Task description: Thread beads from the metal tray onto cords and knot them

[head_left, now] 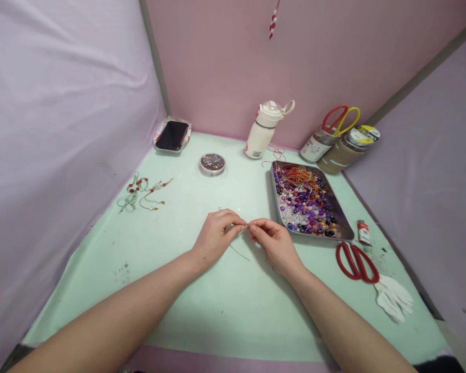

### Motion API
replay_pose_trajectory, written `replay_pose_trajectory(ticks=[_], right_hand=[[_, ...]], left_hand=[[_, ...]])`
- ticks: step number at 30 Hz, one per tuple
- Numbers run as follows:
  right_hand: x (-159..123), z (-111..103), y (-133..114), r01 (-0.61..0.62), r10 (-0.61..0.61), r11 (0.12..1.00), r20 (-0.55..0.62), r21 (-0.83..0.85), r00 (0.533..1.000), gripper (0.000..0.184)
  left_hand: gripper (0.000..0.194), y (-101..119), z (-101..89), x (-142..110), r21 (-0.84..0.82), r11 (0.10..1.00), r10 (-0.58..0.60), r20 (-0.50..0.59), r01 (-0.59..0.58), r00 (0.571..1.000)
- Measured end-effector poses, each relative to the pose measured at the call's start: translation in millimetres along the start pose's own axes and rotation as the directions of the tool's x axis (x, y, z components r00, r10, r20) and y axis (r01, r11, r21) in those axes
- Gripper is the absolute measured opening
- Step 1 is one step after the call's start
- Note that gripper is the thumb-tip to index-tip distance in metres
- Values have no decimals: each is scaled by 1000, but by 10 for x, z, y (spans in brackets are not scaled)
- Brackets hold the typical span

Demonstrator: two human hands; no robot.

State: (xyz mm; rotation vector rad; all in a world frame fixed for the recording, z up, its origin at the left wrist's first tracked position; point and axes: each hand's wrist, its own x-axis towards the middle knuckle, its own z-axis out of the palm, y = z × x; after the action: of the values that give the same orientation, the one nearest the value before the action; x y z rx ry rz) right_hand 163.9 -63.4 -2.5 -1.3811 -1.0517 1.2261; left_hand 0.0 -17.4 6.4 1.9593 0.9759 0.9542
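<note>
My left hand [219, 234] and my right hand [271, 242] meet fingertip to fingertip over the middle of the table. Each is closed in a pinch. A thin dark cord [239, 253] trails out below my left fingers, and a short bit of it shows above that hand. My left hand pinches this cord. Something tiny and pale sits between the fingertips of both hands, too small to name. Just right of my right hand is a metal tray [344, 228] of purple, white, black and orange beads [306, 207], with tangled orange thread [300, 178] on top.
Red-handled scissors [357, 263], a white glove [394, 298] and a small lighter-like item [363, 232] lie at right. Behind stand a white bottle [261, 132], jars [341, 153] and a round spool [213, 164]. Beaded cords [143, 191] and a phone [173, 135] are at left.
</note>
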Motion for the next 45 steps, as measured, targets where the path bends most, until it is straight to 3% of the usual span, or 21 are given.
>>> replay_pose_trajectory(ticks=[6,11,24,30,38,45], right_hand=[[-3,13,-3,6,-7,998,-3,-56,1000,20],[-52,29,-16,92,-93,994,-22,-61,995,19],[-131,-7,-29,265,-247,960,-170,92,954,14],[-143,6,-48,284,-266,953,-157,109,951,13],[-157,0,-50,298,-280,949,-153,104,948,10],[-149,7,-68,297,-278,950,-166,97,946,11]], left_hand=[[9,-13,18,-15,71,997,3,36,-6,999],[8,29,11,-32,169,986,-13,73,1,997],[11,16,-38,-38,363,931,-26,148,-30,989],[29,20,-36,-43,291,957,-28,171,-24,985],[6,2,21,-25,107,994,-36,143,21,989],[5,21,30,-21,71,997,-44,109,36,993]])
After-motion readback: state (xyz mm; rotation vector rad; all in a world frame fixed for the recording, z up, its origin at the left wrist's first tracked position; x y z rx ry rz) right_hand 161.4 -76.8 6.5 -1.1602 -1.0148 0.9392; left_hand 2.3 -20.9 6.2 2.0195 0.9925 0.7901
